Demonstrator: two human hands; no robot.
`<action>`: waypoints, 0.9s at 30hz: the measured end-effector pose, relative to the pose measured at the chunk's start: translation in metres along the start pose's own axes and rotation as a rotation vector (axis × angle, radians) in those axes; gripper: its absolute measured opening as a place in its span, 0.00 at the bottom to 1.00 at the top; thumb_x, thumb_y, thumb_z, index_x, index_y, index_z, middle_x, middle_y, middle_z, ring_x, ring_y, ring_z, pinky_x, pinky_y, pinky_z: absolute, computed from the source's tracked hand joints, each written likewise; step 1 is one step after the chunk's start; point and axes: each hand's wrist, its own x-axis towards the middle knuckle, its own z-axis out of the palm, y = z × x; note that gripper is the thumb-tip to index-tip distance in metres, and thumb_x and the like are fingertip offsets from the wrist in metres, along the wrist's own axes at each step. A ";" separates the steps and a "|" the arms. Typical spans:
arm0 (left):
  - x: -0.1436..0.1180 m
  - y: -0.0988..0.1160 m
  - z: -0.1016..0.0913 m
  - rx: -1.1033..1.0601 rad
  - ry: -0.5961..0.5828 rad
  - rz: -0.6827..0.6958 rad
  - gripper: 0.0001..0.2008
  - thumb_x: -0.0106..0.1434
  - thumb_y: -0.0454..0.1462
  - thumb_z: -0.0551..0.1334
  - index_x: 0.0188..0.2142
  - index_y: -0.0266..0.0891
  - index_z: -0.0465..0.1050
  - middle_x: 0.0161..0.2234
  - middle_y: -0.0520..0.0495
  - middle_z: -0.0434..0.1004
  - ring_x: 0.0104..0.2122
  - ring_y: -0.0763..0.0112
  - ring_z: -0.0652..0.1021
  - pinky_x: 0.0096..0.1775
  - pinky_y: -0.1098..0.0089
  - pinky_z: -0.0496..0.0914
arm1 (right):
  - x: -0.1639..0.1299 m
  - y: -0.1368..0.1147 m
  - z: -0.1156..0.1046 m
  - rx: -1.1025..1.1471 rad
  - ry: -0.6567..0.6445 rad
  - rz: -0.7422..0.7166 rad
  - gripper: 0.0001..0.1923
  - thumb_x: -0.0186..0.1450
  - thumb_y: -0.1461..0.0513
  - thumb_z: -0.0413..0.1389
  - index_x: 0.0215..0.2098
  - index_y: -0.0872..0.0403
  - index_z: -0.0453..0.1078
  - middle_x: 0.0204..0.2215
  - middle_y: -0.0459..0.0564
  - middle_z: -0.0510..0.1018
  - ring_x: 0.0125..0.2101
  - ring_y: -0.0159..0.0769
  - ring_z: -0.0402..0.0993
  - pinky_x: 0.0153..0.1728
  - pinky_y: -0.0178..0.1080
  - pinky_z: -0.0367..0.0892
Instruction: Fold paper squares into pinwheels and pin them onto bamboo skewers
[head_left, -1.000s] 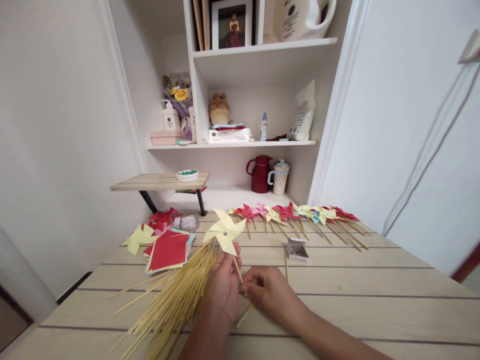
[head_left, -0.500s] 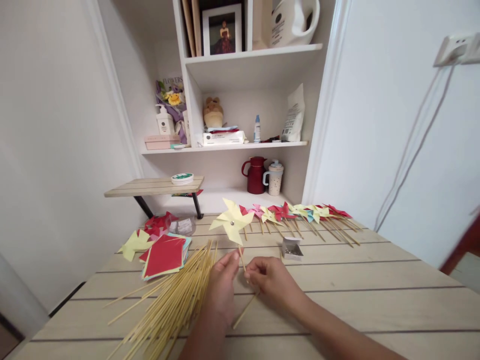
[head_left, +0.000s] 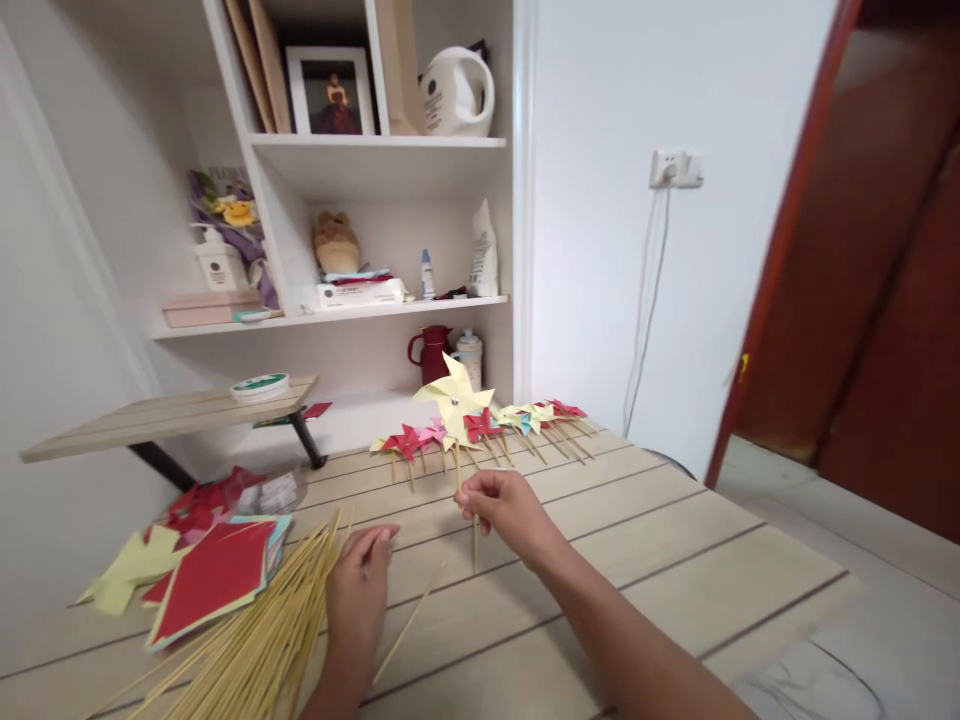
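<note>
A pale yellow paper pinwheel (head_left: pixel 455 400) stands nearly upright in my right hand (head_left: pixel 499 505), which pinches its thin wooden stick below the paper blades. A small pin shows at the pinwheel's centre. My left hand (head_left: pixel 358 585) is apart from it, fingers loosely bent and nothing visible in them. Beside that hand, to the left, lies a large bundle of wooden sticks (head_left: pixel 259 625). One loose stick (head_left: pixel 409 625) rests on the table between my hands. Behind the held pinwheel, a row of finished pinwheels (head_left: pixel 525 420) in red, pink, yellow and blue lies along the back edge.
Stacked coloured paper squares (head_left: pixel 214 580) lie at the left, near a yellow folded paper (head_left: pixel 135 570), red pieces (head_left: pixel 199 510) and a clear plastic box (head_left: pixel 279 494). A small raised shelf (head_left: pixel 165 415) stands behind them. A dark red jug (head_left: pixel 433 352) is at the back.
My left hand has let go of the pinwheel's stick and moved away to the left. The right hand now holds the pinwheel alone, farther forward. My view has turned right; the small grey box is out of sight.
</note>
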 end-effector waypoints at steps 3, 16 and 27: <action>-0.004 0.005 0.003 0.022 -0.013 0.020 0.23 0.56 0.54 0.58 0.35 0.39 0.82 0.37 0.41 0.83 0.30 0.58 0.80 0.37 0.59 0.74 | -0.002 0.004 -0.019 -0.046 0.018 0.031 0.08 0.57 0.60 0.58 0.22 0.55 0.70 0.19 0.43 0.73 0.16 0.26 0.62 0.20 0.31 0.60; -0.007 0.011 -0.001 0.038 0.026 0.015 0.22 0.55 0.54 0.59 0.33 0.39 0.81 0.33 0.43 0.82 0.24 0.63 0.76 0.33 0.61 0.74 | 0.009 0.038 -0.130 -0.382 0.189 0.190 0.10 0.58 0.65 0.56 0.19 0.56 0.68 0.16 0.44 0.73 0.15 0.26 0.64 0.20 0.32 0.58; -0.007 -0.002 0.005 -0.070 -0.042 -0.005 0.19 0.58 0.50 0.59 0.32 0.39 0.81 0.34 0.41 0.81 0.25 0.65 0.76 0.29 0.65 0.73 | 0.067 -0.004 -0.078 -0.658 0.020 0.233 0.09 0.64 0.64 0.58 0.26 0.58 0.73 0.26 0.49 0.81 0.22 0.29 0.73 0.25 0.31 0.67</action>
